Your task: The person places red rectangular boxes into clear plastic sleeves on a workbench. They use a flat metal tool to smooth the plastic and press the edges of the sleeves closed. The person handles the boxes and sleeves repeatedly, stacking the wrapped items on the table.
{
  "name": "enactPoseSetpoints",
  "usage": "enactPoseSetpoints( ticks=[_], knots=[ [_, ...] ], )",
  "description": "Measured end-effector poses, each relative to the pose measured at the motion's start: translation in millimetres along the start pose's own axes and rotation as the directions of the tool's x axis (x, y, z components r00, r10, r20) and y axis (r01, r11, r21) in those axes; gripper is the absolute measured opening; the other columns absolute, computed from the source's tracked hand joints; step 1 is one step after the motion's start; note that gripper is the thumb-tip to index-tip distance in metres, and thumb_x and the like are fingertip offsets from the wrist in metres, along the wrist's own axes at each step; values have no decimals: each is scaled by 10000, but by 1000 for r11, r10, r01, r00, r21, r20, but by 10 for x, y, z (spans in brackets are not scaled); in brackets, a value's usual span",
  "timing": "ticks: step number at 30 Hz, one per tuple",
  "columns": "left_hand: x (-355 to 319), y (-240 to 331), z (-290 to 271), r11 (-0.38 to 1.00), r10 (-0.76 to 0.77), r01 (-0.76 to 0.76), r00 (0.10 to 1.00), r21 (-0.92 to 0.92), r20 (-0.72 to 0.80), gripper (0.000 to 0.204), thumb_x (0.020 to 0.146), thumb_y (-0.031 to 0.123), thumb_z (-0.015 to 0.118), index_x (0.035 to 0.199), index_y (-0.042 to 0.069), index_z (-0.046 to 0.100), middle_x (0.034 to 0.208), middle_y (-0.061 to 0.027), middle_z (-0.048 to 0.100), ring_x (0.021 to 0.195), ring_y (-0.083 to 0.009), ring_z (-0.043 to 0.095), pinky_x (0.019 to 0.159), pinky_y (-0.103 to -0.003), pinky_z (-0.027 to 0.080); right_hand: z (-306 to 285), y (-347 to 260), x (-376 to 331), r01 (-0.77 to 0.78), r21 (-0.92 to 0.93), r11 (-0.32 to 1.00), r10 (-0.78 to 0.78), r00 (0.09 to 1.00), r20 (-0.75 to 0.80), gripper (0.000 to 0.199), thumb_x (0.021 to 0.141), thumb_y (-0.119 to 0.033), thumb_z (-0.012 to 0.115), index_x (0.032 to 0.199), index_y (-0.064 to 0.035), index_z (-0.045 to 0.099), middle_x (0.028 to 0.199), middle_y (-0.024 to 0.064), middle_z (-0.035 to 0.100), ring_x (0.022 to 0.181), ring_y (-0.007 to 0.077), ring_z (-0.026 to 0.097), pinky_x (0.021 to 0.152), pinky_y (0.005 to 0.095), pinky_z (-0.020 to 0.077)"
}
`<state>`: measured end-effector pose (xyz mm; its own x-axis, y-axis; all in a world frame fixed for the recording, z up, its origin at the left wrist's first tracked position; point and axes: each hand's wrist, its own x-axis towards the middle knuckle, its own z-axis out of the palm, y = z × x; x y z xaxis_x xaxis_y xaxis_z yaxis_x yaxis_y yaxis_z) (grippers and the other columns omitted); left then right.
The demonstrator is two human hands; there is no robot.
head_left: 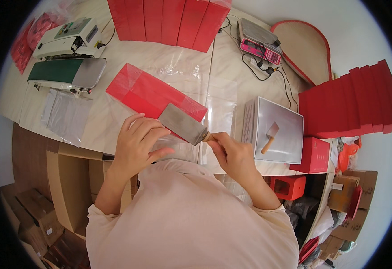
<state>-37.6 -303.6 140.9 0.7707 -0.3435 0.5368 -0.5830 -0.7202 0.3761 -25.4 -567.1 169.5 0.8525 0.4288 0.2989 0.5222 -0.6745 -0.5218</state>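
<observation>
A right hand (pixel 234 154) closes its grip on a scraper (pixel 183 124) over a red box (pixel 153 94) in clear film; the open left hand (pixel 135 143) presses the film on the worktop (pixel 115 121).

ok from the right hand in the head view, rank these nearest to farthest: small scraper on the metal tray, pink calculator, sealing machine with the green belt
From the right hand:
1. Small scraper, just to its right on the metal tray.
2. Pink calculator, farther up the table, on the right.
3. Sealing machine, far across at the upper left.
</observation>
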Motion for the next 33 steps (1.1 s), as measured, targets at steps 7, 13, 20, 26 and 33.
enactPoseSetpoints(
  ticks=[7,13,20,26,33],
  knots=[
    [32,-12,54,999,37,-36,998,24,-46,351,708,326,791,945,114,642,953,-22,605,949,-212,591,946,-447,446,-83,212,-57,-176,56,983,184,962,-202,121,921,-144,677,964,-37,639,614,100,608,453,191,560,447,285,423],
    [100,-31,4,996,73,-73,997,58,13,336,658,246,814,923,128,647,951,-11,616,960,-209,600,946,-453,450,10,142,-153,-153,-27,988,148,979,-143,100,905,-153,688,915,-61,649,598,72,585,441,197,538,420,313,402],
    [239,-92,-136,983,169,-172,985,72,43,218,647,148,797,816,102,668,915,-1,633,924,-194,611,947,-449,452,92,-4,-45,10,-58,998,-13,998,-57,132,897,-175,690,911,-64,620,608,45,580,450,225,522,402,332,383],
    [397,-166,-245,986,163,-164,984,8,66,144,706,167,765,775,87,668,836,6,636,870,-172,615,961,-436,440,67,10,13,45,-45,998,-46,999,-14,128,899,-174,685,918,-65,621,607,52,575,464,238,539,408,351,390],
    [612,-320,-50,985,158,-152,985,-84,66,128,766,219,737,758,112,667,815,18,627,854,-176,606,949,-387,410,51,-3,37,103,-95,990,-100,995,28,108,900,-157,679,928,-62,634,624,71,593,468,249,553,422,356,405]
  ],
)
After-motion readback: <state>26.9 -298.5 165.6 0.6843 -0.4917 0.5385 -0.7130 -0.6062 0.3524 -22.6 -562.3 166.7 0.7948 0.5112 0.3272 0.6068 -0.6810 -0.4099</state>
